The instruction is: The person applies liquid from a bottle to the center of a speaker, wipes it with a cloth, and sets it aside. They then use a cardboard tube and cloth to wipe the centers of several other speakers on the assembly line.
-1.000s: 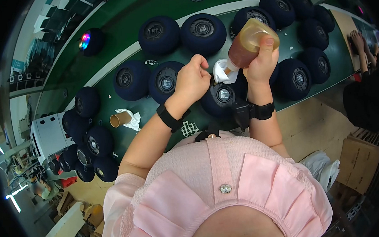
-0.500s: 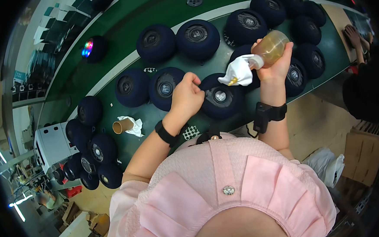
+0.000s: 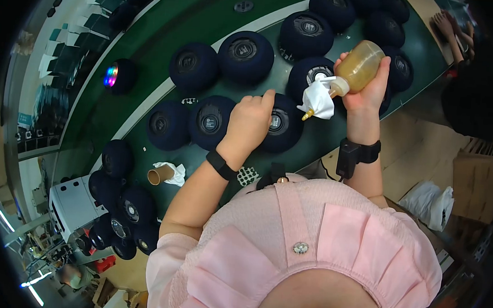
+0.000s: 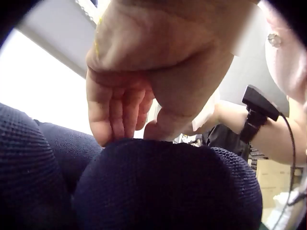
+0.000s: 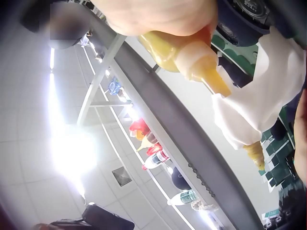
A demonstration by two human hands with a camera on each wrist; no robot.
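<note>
My left hand [image 3: 249,120] is over the left side of a round dark-blue fabric-covered speaker [image 3: 288,135], whose black recessed face points up. In the left wrist view its fingers [image 4: 115,112] and thumb reach down to the speaker's top, a gap between them; the rim hides the fingertips. My right hand [image 3: 368,94] grips a clear squeeze bottle [image 3: 360,66] of amber liquid, tilted with its nozzle down and left. White tissue [image 3: 318,99] wraps the nozzle, and a yellowish tip [image 3: 307,116] pokes out, apart from the speaker.
More blue speakers stand around, including one [image 3: 210,122] left of my left hand. A cardboard tube [image 3: 156,176] with tissue and a perforated white sheet [image 3: 248,176] lie on the green table. A lit speaker [image 3: 112,76] is at the far left. Another person's arms [image 3: 450,34] show far right.
The bottle and tissue have swung right and down, away from the middle speaker, uncovering the yellowish tip. My left hand has moved onto that speaker's left side, its index finger now straighter.
</note>
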